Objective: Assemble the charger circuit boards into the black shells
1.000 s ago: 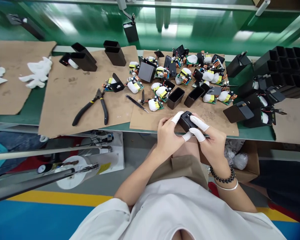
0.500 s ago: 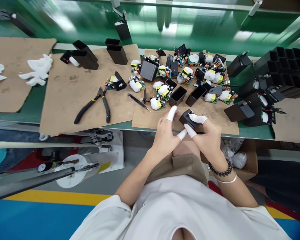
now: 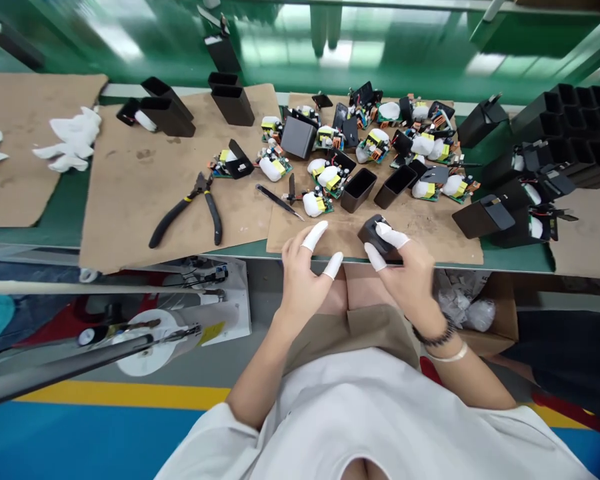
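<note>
My right hand (image 3: pixel 405 270), with white finger cots on thumb and forefinger, grips a small black charger casing (image 3: pixel 373 231) at the near edge of the cardboard mat (image 3: pixel 430 233). My left hand (image 3: pixel 303 273) hovers apart from it to the left, fingers spread, holding nothing; its cots show on two fingertips. Just beyond lie two open black housings (image 3: pixel 357 190) and small circuit boards with white parts (image 3: pixel 315 203).
Black pliers (image 3: pixel 200 207) and tweezers (image 3: pixel 277 200) lie on the left cardboard. More housings stand at back left (image 3: pixel 167 113) and in a stack at right (image 3: pixel 575 127). White gloves (image 3: pixel 73 140) rest far left. A box with bags (image 3: pixel 473 317) sits under the bench.
My left hand let go of the black casing and moved left, opening. My right hand keeps the casing, now held alone at the mat's near edge.
</note>
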Demonstrator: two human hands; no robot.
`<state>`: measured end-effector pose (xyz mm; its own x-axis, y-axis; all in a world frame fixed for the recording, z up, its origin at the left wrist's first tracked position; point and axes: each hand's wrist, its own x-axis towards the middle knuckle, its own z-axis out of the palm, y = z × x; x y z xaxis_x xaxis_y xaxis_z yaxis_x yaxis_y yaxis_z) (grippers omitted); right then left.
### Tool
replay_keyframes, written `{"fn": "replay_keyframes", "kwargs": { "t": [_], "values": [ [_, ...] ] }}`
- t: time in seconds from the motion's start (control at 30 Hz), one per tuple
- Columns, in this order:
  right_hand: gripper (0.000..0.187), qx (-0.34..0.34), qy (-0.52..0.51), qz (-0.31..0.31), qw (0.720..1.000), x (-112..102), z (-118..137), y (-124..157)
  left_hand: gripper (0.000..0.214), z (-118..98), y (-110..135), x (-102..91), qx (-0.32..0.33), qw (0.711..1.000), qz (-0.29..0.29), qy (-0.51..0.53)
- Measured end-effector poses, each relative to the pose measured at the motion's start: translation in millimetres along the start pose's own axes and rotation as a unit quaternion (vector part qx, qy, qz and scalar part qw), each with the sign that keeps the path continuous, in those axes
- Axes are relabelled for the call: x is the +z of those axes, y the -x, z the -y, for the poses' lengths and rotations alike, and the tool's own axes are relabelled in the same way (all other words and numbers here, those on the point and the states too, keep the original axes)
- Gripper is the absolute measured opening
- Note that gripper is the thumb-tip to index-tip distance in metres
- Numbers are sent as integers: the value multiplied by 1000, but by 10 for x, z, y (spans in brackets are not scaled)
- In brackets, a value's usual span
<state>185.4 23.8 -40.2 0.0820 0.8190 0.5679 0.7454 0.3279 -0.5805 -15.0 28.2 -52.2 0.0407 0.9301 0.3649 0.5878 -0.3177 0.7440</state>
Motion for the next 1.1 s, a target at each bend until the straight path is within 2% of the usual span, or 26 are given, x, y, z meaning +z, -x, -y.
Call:
{"fn": "replay_keyframes", "kwargs": {
  "t": [0.1,0.2,0.3,0.4,0.47,0.6,0.7,0.77,0.87,0.93,1.0,1.03,1.1],
  "values": [
    [27,28,-21,55,998,3,-34,22,61,-93,-48,109,20,996,62,67],
    [42,62,-101,103,988,-57,-99,36,73,-215,-123,263,31,987,103,122],
    [66,83,-161,131,975,-127,-149,83,78,-317,-196,397,14,986,113,121],
    [76,96,-196,152,964,-203,-148,135,76,-371,-239,448,-38,990,105,91],
    [75,95,-234,170,953,-282,-124,130,72,-388,-246,420,-57,987,113,95],
    [69,81,-314,173,930,-464,-46,-22,66,-441,-203,272,-42,970,178,158],
    [43,87,-286,181,937,-505,27,-193,64,-492,-138,167,-39,948,222,224],
    [28,121,-299,208,923,-468,66,-292,63,-508,-99,114,-61,926,259,268],
    [36,205,-347,240,883,-379,77,-394,63,-509,-64,42,-99,888,328,306],
    [36,251,-366,265,856,-354,60,-432,64,-519,-53,-7,-99,873,357,318],
    [38,271,-379,271,842,-392,49,-449,65,-550,-44,-49,-83,875,357,316],
    [40,268,-375,262,848,-437,56,-450,65,-571,-38,-65,-75,883,347,306],
    [41,240,-324,240,883,-564,102,-436,64,-615,-23,-88,-62,910,307,273]
  ]
}}
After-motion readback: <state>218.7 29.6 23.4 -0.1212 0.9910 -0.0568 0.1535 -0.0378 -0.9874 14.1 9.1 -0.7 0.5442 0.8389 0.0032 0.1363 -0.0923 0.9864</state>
